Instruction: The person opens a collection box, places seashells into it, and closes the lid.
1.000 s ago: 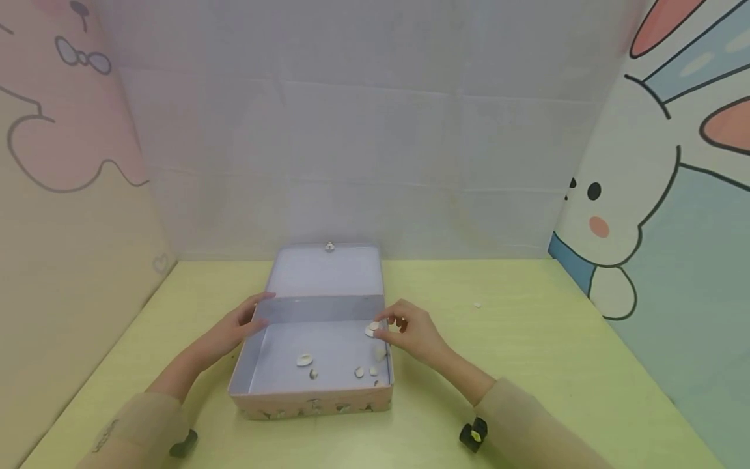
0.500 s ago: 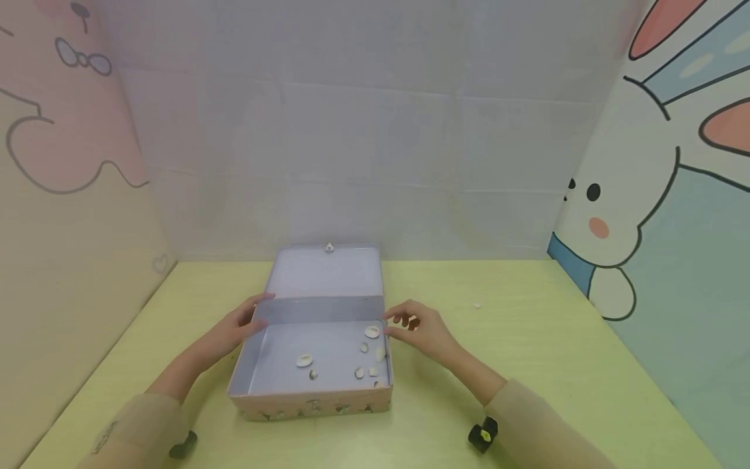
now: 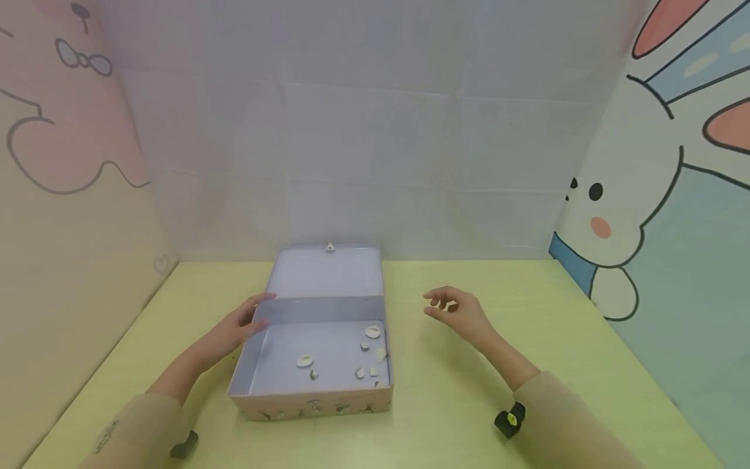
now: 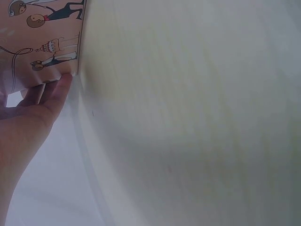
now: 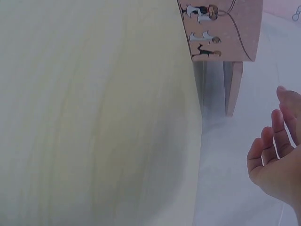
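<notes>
A pink tin box [image 3: 314, 405] with a pale lilac inside stands on the table, its lid [image 3: 325, 270] tipped back. Cartoon figures are printed on its walls. My left hand [image 3: 234, 324] grips the box's left wall near the back corner, thumb over the rim. On the floor of the box lie several small seashells: a larger white shell [image 3: 372, 332] at the back right, another white shell [image 3: 305, 360] left of centre, and smaller ones mostly toward the right wall. My right hand [image 3: 463, 316] hovers right of the box, fingers loosely bent and nothing between them.
The pale yellow table [image 3: 562, 365] extends to both sides. A white back wall [image 3: 375, 143] rises behind the lid. Printed panels flank the table, with a cartoon rabbit [image 3: 615, 215] on the right. Black wrist straps [image 3: 510, 420] sit at the cuffs.
My right hand has let go of a small shell by the box's right wall and moved right, over the small white piece on the table, now hidden. The left hand stays put.
</notes>
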`<state>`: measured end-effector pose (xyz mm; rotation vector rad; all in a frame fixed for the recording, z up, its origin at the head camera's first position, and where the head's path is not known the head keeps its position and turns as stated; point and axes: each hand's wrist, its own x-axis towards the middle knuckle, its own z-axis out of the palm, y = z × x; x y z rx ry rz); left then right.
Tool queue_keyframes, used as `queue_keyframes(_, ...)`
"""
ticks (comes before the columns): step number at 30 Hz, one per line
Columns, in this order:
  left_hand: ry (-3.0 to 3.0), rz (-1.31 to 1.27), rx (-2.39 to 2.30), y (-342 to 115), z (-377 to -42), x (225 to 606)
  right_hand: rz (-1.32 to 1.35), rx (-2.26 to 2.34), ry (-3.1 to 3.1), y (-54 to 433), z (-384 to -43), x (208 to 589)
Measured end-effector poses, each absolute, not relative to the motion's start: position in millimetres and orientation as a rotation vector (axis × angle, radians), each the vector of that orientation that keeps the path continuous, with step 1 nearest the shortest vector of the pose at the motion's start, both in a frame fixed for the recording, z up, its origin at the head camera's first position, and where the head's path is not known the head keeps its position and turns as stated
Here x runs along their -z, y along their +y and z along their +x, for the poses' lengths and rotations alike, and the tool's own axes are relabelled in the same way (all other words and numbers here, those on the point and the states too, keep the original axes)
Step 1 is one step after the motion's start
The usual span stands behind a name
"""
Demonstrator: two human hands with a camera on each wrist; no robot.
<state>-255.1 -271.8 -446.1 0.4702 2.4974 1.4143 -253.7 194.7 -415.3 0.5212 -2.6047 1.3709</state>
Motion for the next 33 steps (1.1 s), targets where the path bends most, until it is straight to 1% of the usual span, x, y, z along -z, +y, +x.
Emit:
queue_keyframes(9,2.483,0.48,-1.427,-271.4,-255.1,446.0,0.424,-1.255,-2.596,235.6,-267.3,419.9)
queue_keyframes(17,2.454,0.485,-1.449,-272.3,-254.6,445.8,0.361,-1.244,-2.605,267.3,-277.6,425.1)
queue_keyframes(25,2.461,0.483,-1.445,-272.7,-253.9,445.9,0.275,-1.229,-2.672,290.2,-288.6,429.9)
queue_keyframes(33,2.455,0.487,-1.456,-272.4,-253.2,445.9,0.29,-1.208,-2.74,305.1,-294.2,434.0)
